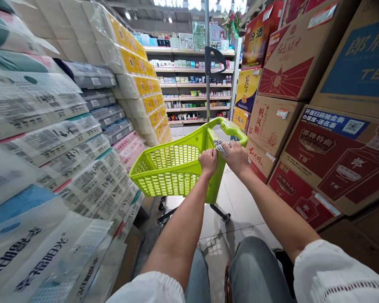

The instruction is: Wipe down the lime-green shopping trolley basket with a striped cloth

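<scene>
- Centre: your left hand (208, 162), fingers curled tight on the lime-green perforated plastic trolley (183, 179).
- Just right: your right hand (236, 156), fingers holding a grey-white striped cloth (220, 147).

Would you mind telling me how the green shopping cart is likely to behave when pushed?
The green shopping cart would probably roll readily, since casters show beneath it. Its perforated, plastic-looking basket suggests it may be fairly light. Pushed high up, it might tip, as its handle stands well above the casters.
</scene>
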Demonstrator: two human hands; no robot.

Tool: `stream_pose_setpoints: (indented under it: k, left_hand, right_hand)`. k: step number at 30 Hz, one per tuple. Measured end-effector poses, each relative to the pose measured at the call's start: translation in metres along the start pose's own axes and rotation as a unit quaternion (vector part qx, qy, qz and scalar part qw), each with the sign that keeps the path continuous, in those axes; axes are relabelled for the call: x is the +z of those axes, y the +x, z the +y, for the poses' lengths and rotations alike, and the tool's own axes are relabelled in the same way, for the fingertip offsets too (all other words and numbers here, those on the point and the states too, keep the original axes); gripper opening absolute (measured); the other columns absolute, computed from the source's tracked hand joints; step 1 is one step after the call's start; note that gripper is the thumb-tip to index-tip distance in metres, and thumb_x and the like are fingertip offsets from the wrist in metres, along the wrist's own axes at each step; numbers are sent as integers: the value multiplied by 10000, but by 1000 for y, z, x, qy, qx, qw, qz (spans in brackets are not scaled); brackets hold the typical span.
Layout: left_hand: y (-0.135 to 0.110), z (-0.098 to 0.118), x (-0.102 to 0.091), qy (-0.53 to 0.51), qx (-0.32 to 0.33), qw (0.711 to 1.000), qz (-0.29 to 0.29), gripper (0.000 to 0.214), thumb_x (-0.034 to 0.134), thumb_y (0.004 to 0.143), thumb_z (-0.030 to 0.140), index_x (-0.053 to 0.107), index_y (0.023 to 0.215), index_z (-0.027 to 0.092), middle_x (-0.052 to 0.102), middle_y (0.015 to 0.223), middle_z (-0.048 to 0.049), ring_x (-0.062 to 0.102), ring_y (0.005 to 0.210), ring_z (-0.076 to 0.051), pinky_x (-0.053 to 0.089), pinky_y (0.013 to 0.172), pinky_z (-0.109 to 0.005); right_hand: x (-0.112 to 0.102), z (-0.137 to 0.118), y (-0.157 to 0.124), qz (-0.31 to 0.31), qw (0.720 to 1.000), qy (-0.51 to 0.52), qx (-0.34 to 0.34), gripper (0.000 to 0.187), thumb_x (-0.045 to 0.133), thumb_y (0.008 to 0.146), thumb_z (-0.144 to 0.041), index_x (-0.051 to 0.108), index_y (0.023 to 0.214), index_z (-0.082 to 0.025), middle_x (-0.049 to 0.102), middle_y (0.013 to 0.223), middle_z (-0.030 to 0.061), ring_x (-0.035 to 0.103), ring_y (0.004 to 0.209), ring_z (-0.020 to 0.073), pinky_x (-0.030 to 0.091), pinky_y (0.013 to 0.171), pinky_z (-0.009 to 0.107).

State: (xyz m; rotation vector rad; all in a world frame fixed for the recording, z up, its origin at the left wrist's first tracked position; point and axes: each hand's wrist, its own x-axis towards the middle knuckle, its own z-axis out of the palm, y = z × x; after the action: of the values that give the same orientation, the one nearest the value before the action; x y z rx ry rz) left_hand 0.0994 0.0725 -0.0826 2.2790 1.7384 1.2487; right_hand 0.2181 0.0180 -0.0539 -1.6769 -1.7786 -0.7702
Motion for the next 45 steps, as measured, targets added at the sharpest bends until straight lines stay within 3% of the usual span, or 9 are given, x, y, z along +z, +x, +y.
stream_pose_setpoints:
  k: [5,9,15,20,25,28,32,38,45]
  left_hand:
    - [-3,-1,-4,-31,-8,999,10,439,287,959,420,563,690,209,663,835,-41,567,846,-186,334,743,-311]
    - [-5,-5,-7,-28,-4,999,16,433,300,955,404,544,657,206,655,806,-32,559,809,-176,331,728,-306]
    - [-11,-24,-25,-40,5,999,15,422,306,951,391,556,665,207,652,785,-22,561,799,-166,335,722,-290]
    - [-15,-37,-51,-50,14,998,-37,432,284,958,400,625,763,221,669,877,-33,570,870,-177,367,811,-308]
    - [-23,-11,-78,1,56,998,4,319,372,937,362,656,1011,235,643,1099,-72,520,1085,-229,284,1018,-403]
    - [-27,21,-82,-8,108,994,-17,364,347,946,368,671,906,208,663,1015,-83,558,1001,-224,342,960,-377]
    - [-30,48,-74,-7,46,998,-42,396,295,955,315,651,826,199,681,927,-96,605,857,-227,395,785,-341]
    - [-37,47,-68,8,46,999,-27,458,246,971,370,632,790,203,688,914,-94,611,868,-234,355,750,-332]
    - [-41,47,-67,4,33,999,10,514,210,978,431,620,767,203,687,859,-70,603,848,-206,329,759,-331]
  right_hand:
    - [-8,35,6,28,998,-7,62,346,500,869,-380,584,1179,-252,593,1124,96,468,980,245,367,716,307]
    - [-16,45,10,40,994,21,99,341,491,859,-366,600,1153,-231,623,1042,90,486,920,238,371,694,304]
    - [-37,26,5,7,998,47,49,309,512,842,-359,623,1097,-225,637,982,77,508,881,224,364,664,290]
    - [-53,0,-1,-5,997,54,54,304,518,845,-364,617,1102,-236,640,950,72,522,861,220,353,623,280]
    - [-64,-15,-4,-17,996,63,65,305,522,840,-371,620,1088,-224,648,948,82,539,861,229,368,629,284]
    - [-71,-18,-6,-17,994,86,61,300,522,833,-381,629,1060,-216,656,938,82,553,864,231,383,659,292]
    - [-79,-14,-9,-21,986,158,42,288,506,829,-353,625,1054,-218,670,961,62,574,857,219,407,705,297]
    - [-70,2,-8,-19,977,210,-13,306,518,800,-311,621,1070,-209,656,1031,58,575,931,209,422,814,306]
    - [-51,35,15,-15,964,263,28,303,455,826,-305,615,1056,-190,655,1010,58,576,891,186,428,770,285]
